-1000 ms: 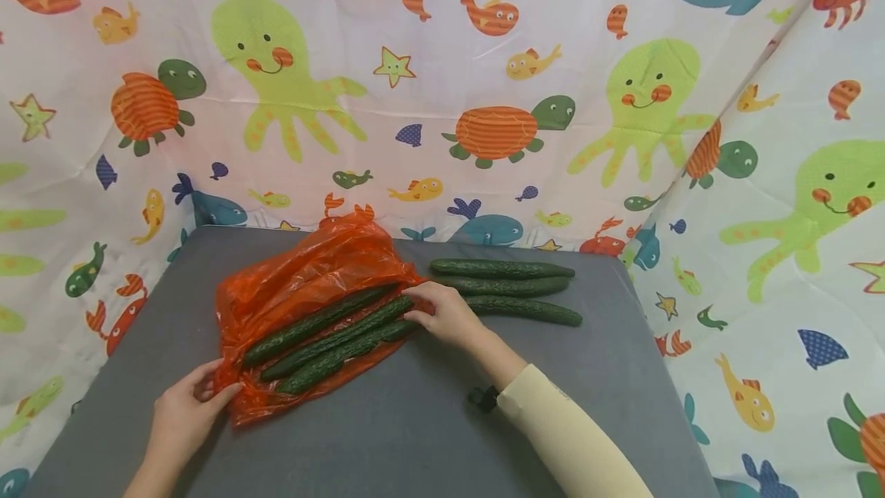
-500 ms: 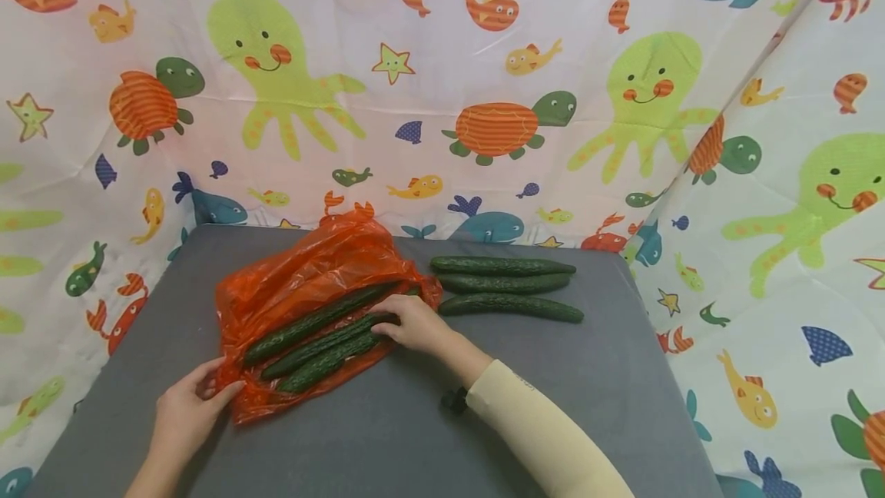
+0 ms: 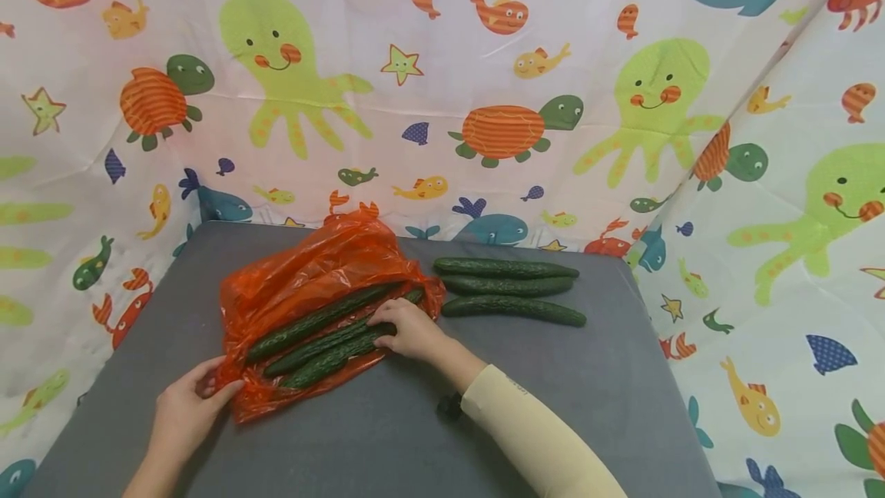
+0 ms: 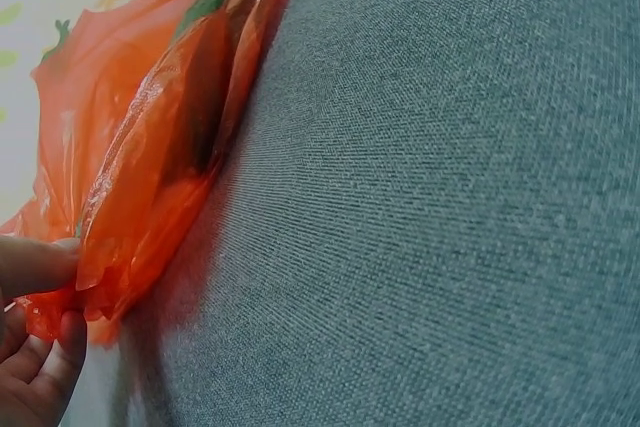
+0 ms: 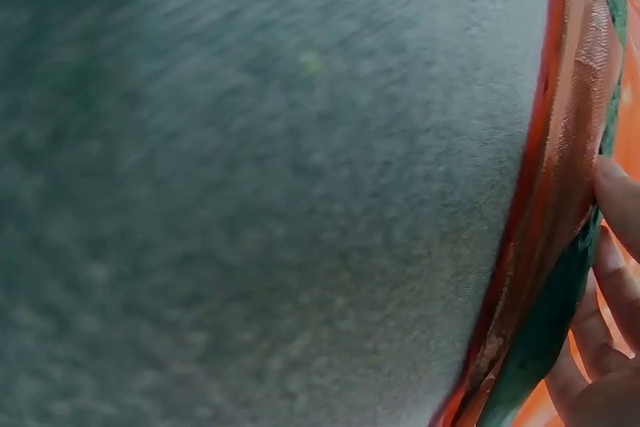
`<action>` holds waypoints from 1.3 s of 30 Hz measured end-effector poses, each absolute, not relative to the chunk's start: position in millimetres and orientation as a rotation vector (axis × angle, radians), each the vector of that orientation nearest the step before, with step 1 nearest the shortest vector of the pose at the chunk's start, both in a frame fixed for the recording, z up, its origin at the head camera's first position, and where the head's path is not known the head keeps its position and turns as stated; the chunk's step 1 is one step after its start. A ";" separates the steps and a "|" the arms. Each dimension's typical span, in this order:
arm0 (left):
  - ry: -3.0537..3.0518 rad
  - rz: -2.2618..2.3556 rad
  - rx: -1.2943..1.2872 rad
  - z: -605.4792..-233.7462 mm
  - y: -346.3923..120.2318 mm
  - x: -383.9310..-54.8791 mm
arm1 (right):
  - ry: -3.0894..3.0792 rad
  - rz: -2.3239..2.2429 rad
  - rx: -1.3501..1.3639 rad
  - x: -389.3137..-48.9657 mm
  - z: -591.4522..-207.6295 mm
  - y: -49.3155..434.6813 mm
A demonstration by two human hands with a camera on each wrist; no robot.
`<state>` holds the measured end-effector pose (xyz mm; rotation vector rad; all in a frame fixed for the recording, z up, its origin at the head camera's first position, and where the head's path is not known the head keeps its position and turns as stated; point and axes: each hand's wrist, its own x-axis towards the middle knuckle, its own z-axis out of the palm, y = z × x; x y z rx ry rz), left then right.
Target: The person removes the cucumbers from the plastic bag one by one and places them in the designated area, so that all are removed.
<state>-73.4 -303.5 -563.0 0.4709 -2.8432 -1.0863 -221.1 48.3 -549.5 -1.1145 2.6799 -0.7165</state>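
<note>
An orange plastic bag (image 3: 325, 250) lies on the left part of the table, with three dark green cucumbers (image 3: 314, 367) side by side in its opening. My left hand (image 3: 185, 410) pinches the bag's near left corner between thumb and fingers; the left wrist view shows the bunched plastic (image 4: 95, 292) there. Over the right half of the bagged cucumbers, my right hand (image 3: 415, 333) grips the front one. In the right wrist view, thumb and fingers lie about that cucumber (image 5: 550, 317). The hand covers part of the cucumbers' right ends.
Right of the bag, three more cucumbers (image 3: 512, 307) lie roughly parallel on the grey table (image 3: 387, 436). A cloth printed with sea animals (image 3: 429, 60) hangs behind and along both sides. A small black object (image 3: 449, 407) shows under the right wrist.
My right hand has moved left from the bag's right edge onto the bagged cucumbers, uncovering the loose cucumbers' left ends. My left hand keeps its hold on the bag corner.
</note>
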 end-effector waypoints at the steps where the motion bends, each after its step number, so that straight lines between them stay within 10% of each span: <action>1: -2.842 -1.090 0.473 -562.4 -303.6 -73.4 | 2.681 -0.700 -1.114 -220.5 -549.7 49.0; 39: -2.856 -1.143 0.536 -563.3 -303.5 -71.8 | 2.573 -0.648 -1.242 -210.5 -548.5 60.1</action>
